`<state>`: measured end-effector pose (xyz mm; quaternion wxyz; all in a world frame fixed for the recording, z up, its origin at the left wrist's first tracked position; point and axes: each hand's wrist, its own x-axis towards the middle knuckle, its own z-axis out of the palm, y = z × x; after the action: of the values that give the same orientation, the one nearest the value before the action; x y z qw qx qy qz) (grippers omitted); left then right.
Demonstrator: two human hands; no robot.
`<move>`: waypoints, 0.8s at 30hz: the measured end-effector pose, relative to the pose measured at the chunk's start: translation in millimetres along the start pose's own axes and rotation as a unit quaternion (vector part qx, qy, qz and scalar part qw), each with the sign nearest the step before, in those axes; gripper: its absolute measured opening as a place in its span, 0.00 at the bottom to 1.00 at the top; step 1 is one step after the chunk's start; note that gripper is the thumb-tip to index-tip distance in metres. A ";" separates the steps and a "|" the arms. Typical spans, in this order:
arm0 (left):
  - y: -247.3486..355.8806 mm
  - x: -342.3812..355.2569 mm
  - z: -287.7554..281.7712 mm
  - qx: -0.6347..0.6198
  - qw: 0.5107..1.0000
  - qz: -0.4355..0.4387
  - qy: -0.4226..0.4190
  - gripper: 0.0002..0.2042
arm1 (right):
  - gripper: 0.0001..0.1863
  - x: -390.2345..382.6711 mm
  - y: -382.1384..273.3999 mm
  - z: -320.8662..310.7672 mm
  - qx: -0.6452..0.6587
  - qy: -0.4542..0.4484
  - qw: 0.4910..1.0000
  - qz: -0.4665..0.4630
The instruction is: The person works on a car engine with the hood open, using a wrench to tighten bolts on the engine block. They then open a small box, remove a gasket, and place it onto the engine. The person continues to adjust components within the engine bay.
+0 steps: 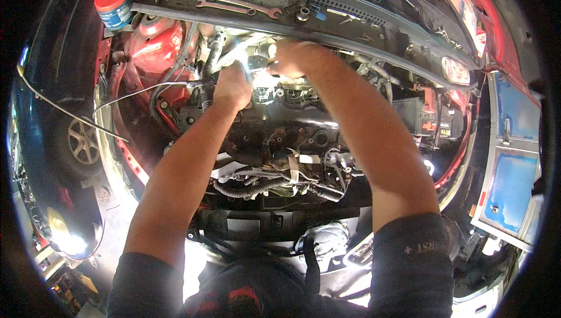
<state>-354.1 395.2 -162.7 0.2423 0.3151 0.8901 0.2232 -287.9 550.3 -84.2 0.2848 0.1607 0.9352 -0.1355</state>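
Both arms reach to the back of an open engine bay, over the dark engine [292, 128]. My left hand [234, 85] is closed, its fingers beside a very bright patch of light that washes them out. Just to the right and a little higher, my right hand [299, 58] is closed too, fingers curled toward the left one. A small dark rounded part [257, 62] shows between the two hands; whether either one grips it is lost in the glare. Metal-rimmed openings [266, 96] in the engine lie just below the hands.
Wrenches [245, 7] and a socket [302, 14] lie on the cowl behind the engine. A red-lidded blue tub [114, 3] stands at the far left. The battery [441, 120] is at the right, wiring harnesses [251, 186] at the near side. A dark car [58, 96] stands left.
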 end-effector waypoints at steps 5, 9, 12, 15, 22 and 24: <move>20.5 -16.3 -3.0 0.081 0.985 0.130 0.077 0.22 | 0.40 -21.3 51.2 11.0 -0.038 0.067 0.997 -0.024; 44.5 20.0 -11.0 0.346 0.909 0.230 -0.018 0.18 | 0.41 -20.6 38.8 19.6 -0.038 0.051 0.998 0.008; 34.6 33.8 -11.0 0.294 0.896 0.332 0.003 0.13 | 0.41 -38.9 24.9 30.5 0.030 0.029 0.994 0.101; 19.5 41.9 -12.8 0.248 0.862 0.443 0.012 0.14 | 0.40 -55.1 4.6 47.2 0.048 0.106 0.984 0.135; 23.3 33.7 -23.9 0.271 0.863 0.422 -0.056 0.14 | 0.33 -56.2 -1.0 91.1 0.127 0.160 0.973 0.110; 42.6 26.4 -11.2 0.309 0.921 0.231 -0.042 0.14 | 0.32 -32.1 14.3 80.8 -0.002 0.381 0.923 0.053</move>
<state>-359.2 440.1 -138.1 0.1119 0.5803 0.8062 -0.0271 -217.7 528.2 -132.7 -0.0858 0.2488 0.9636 -0.0471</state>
